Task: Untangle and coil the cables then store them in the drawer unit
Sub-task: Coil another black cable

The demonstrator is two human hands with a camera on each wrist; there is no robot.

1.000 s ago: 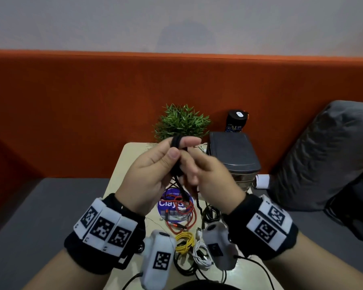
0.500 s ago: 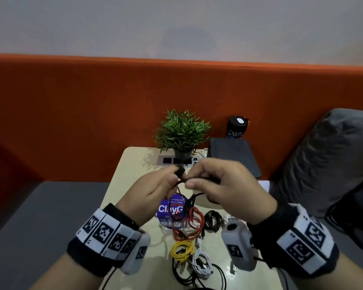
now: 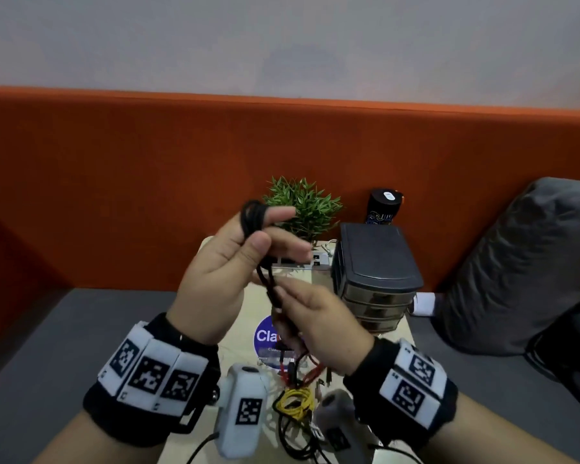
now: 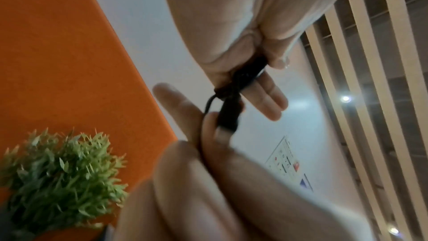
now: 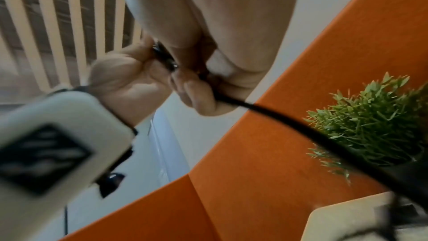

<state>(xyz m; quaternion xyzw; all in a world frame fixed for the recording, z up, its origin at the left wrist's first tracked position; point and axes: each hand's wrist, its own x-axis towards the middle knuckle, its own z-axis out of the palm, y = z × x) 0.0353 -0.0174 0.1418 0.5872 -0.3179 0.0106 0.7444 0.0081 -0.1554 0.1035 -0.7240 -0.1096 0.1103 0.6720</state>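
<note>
A black cable (image 3: 252, 220) is looped several times round my left index finger, held up in front of the plant. My left hand (image 3: 265, 231) pins the loops with its thumb. Just below, my right hand (image 3: 279, 296) pinches the cable's hanging strand between thumb and fingertips. In the left wrist view the black cable (image 4: 231, 105) runs from my left fingers down into the right hand's pinch. The right wrist view shows the black cable (image 5: 277, 118) trailing down toward the table. The dark drawer unit (image 3: 377, 262) stands at the back right of the table, its drawers closed.
Red cable (image 3: 310, 371), yellow cable (image 3: 295, 400) and black and white ones lie tangled on the small beige table (image 3: 248, 309), over a blue round sticker. A potted plant (image 3: 303, 204) and a dark can (image 3: 384, 205) stand at the back. A grey cushion (image 3: 523, 262) lies to the right.
My left hand has risen with the cable loops on its index finger. My right hand has dropped below it and now holds the strand lower down.
</note>
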